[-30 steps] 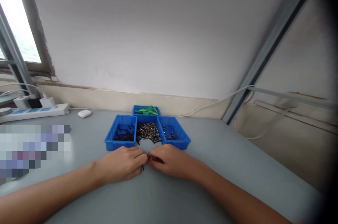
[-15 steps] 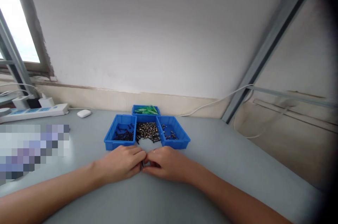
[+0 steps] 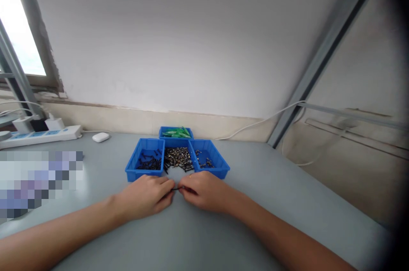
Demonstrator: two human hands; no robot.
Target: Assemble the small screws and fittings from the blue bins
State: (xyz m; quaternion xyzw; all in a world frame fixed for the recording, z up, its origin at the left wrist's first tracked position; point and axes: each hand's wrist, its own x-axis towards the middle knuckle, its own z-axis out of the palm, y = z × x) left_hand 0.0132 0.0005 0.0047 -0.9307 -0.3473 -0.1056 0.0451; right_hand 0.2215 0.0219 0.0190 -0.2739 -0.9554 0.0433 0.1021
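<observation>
My left hand [image 3: 150,194] is closed, its fingertips pinching one end of a thin black screw [image 3: 176,188]. The other end of the screw meets the pinched fingertips of my right hand [image 3: 203,190], which wears a ring. Both hands are just above the grey table, in front of the blue bins. Beyond my left hand, a blue bin [image 3: 130,172] holds many dark screws. Between the bins lies a pile of small metal fittings [image 3: 178,157] with dark screws at its near edge. The right blue bin [image 3: 220,171] holds a few small metal pieces.
Behind the pile stands another blue bin [image 3: 162,129] with green packets [image 3: 177,133]. A white power strip [image 3: 47,135] with plugs and a small white case [image 3: 100,137] lie at the left. A white cable [image 3: 249,128] runs along the wall. A metal post [image 3: 289,115] rises at the right.
My hands have drawn slightly apart, so the dark screw now shows crosswise between the fingertips. My right thumb and fingers have closed nearer together.
</observation>
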